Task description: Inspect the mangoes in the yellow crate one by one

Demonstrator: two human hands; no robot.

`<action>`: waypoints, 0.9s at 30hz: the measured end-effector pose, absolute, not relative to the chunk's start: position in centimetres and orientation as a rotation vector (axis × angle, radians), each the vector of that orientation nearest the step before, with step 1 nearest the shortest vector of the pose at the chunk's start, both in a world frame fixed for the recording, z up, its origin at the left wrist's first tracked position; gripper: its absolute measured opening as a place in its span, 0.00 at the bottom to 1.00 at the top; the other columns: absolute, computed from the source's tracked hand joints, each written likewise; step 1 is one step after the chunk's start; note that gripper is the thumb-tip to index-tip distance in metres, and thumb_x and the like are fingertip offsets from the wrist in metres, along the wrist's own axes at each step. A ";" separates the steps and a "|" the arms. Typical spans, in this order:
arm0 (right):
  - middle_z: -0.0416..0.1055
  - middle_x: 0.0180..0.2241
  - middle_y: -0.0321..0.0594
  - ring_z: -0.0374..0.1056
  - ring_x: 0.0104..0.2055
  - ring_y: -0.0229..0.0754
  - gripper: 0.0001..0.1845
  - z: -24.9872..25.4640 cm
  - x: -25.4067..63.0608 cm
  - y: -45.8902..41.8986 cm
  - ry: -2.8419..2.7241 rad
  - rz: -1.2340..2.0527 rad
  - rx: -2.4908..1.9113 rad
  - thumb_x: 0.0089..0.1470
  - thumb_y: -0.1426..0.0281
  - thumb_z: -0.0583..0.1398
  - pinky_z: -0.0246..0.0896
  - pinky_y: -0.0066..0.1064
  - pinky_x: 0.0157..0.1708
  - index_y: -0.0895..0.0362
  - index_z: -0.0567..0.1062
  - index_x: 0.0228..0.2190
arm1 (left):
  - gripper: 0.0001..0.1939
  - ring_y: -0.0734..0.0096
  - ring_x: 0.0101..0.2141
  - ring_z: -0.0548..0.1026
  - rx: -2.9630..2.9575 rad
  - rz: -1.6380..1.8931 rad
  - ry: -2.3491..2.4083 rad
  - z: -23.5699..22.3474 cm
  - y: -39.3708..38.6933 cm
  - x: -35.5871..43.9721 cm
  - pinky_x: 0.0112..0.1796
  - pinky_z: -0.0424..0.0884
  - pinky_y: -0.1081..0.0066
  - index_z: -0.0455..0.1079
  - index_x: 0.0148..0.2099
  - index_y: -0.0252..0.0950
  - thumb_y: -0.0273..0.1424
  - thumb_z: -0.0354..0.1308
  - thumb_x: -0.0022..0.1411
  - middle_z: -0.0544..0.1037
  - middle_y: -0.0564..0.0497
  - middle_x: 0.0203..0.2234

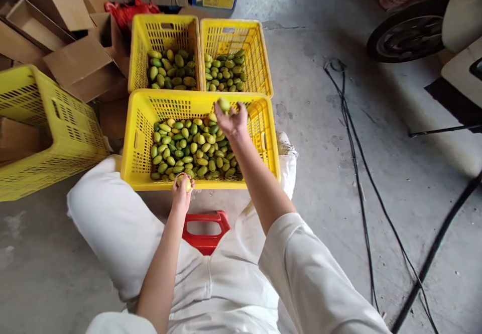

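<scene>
My left hand (183,193) is closed around a yellowish oval fruit (184,183) at the near edge of the front yellow crate (199,186). Over the far right part of that crate, my right hand (232,119) is turned up, its fingers partly curled. A green-yellow oval fruit (223,104) sits between its thumb and forefinger. Many small green and yellow oval fruits (188,145) lie loose in the front crate. Behind it stand a left crate (135,55) and a right crate (259,58), each with more such fruits on the bottom.
A tilted yellow crate (75,123) stands at left beside piled cardboard boxes (81,65). A red plastic stool (205,246) shows between my legs. Black cables (354,153) run across the concrete floor at right, near a wheel (408,32). A blue box (226,2) stands at the back.
</scene>
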State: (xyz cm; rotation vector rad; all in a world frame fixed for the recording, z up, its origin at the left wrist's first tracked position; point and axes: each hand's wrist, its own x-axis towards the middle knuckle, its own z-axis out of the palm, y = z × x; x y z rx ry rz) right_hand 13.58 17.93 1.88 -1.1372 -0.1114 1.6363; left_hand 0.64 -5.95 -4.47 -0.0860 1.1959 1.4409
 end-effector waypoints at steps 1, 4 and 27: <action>0.72 0.47 0.43 0.74 0.49 0.39 0.26 2.4 14.0 19.3 -0.302 1.601 -1.031 0.68 0.57 0.42 0.74 0.36 0.44 0.54 0.60 0.61 | 0.17 0.79 0.25 0.70 -0.085 1.445 1.192 -4.5 -6.0 0.6 0.28 0.66 0.76 0.67 0.34 0.38 0.34 0.72 0.45 0.71 0.55 0.27; 0.62 0.62 0.40 0.66 0.61 0.43 0.30 2.3 15.6 19.8 -0.749 1.470 -1.006 0.68 0.53 0.40 0.68 0.47 0.53 0.44 0.52 0.67 | 0.17 0.79 0.25 0.70 -0.096 1.449 1.188 -4.5 -5.9 0.7 0.28 0.66 0.76 0.67 0.33 0.38 0.34 0.72 0.45 0.71 0.55 0.27; 0.78 0.34 0.43 0.68 0.32 0.39 0.15 -6.8 19.8 -0.1 -1.883 0.657 -2.306 0.64 0.68 0.52 0.45 0.29 0.28 0.58 0.78 0.41 | 0.07 0.66 0.38 0.74 -0.428 1.356 1.313 -1.5 -0.9 -1.3 0.38 0.76 0.67 0.64 0.33 0.40 0.36 0.55 0.61 0.72 0.49 0.32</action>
